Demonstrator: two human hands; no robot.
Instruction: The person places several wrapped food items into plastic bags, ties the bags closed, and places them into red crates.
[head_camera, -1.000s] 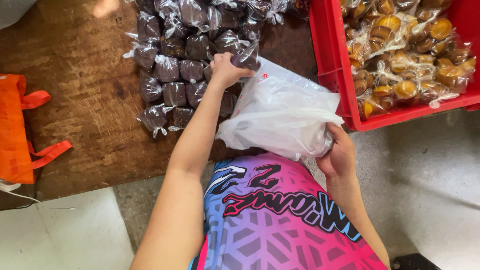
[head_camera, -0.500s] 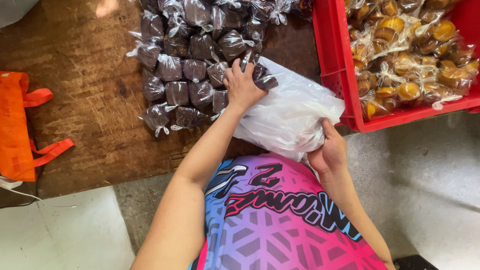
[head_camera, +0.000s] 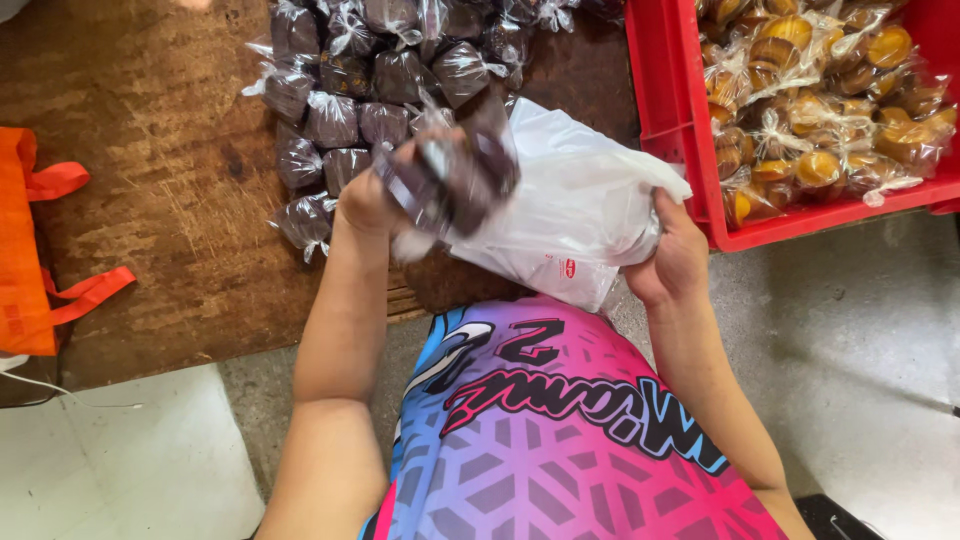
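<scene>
Up close, the left hand (head_camera: 375, 200) clutches blurred, glossy dark wrapped cakes (head_camera: 455, 175) at the mouth of a crinkled white plastic bag (head_camera: 580, 205), which the right hand (head_camera: 675, 260) grips. Similar packets (head_camera: 340, 85) crowd the worn wooden tabletop (head_camera: 150, 200); a red crate (head_camera: 670, 90) of golden buns (head_camera: 815, 90) stands beside.

Blurred dark wrapped cakes (head_camera: 455, 180) sit at the mouth of a crumpled white plastic bag (head_camera: 585, 215).

L grip (head_camera: 375, 200) clenched, R grip (head_camera: 675, 260) clenched
</scene>
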